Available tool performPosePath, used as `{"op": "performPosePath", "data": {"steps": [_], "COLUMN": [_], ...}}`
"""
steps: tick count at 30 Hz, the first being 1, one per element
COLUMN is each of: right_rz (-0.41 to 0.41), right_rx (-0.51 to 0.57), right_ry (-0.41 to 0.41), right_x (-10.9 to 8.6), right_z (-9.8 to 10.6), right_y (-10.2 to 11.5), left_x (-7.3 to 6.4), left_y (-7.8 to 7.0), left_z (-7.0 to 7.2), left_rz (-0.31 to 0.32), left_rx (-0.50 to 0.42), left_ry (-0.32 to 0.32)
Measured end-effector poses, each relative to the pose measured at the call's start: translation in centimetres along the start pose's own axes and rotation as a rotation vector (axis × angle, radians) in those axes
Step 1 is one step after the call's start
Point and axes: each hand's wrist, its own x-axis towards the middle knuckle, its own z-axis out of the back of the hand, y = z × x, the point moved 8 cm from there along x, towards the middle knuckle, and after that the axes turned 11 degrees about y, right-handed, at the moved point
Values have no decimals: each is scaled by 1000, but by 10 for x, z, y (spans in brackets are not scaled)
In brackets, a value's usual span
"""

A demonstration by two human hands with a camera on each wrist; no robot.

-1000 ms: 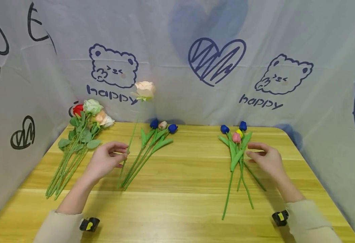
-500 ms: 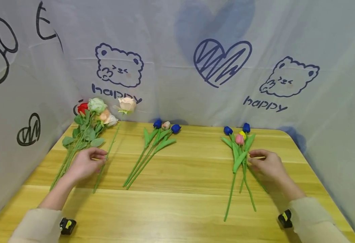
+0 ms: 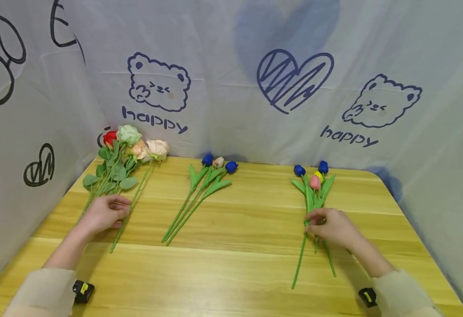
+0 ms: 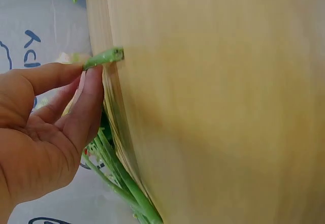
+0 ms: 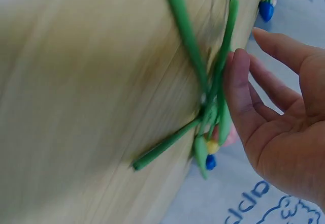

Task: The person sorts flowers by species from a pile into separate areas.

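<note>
My left hand (image 3: 105, 214) pinches the green stem (image 4: 105, 58) of a pale cream-pink artificial rose (image 3: 157, 149) between thumb and fingertips. The rose head is beside a bunch of roses in red (image 3: 110, 138), pale green (image 3: 128, 134) and peach (image 3: 139, 149), partly behind the left hand. On the right, my right hand (image 3: 330, 225) is over the stems of a tulip bunch with blue (image 3: 299, 171), pink (image 3: 315, 182) and yellow heads. In the right wrist view its thumb and fingers stand apart beside the green stems (image 5: 221, 64), not closed round them.
Several tulips, two blue (image 3: 231, 167) and one pale pink (image 3: 218, 162), lie in a group in the middle of the wooden table (image 3: 223, 281). A printed white cloth (image 3: 223, 101) hangs behind the table and at both sides.
My left hand has carried the cream-pink rose left and down to the rose bunch. My right hand has moved from beside the tulip leaves left and down over their stems.
</note>
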Motion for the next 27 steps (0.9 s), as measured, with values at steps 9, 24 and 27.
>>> {"op": "performPosePath", "data": {"steps": [9,24,27], "right_rz": [-19,-61,-98], "right_rx": [-2,83,132], "right_ry": [89,49,29], "right_x": [-5,-7,-6], "right_z": [-25,-30,-31], "right_y": [10,0,-4], "left_x": [-5,-2,-2], "left_y": [6,21,23], "left_z": [14,19,19], "left_rz": [8,31,34], "left_rx": [15,7,10], "left_ry": [-6,26,20]}}
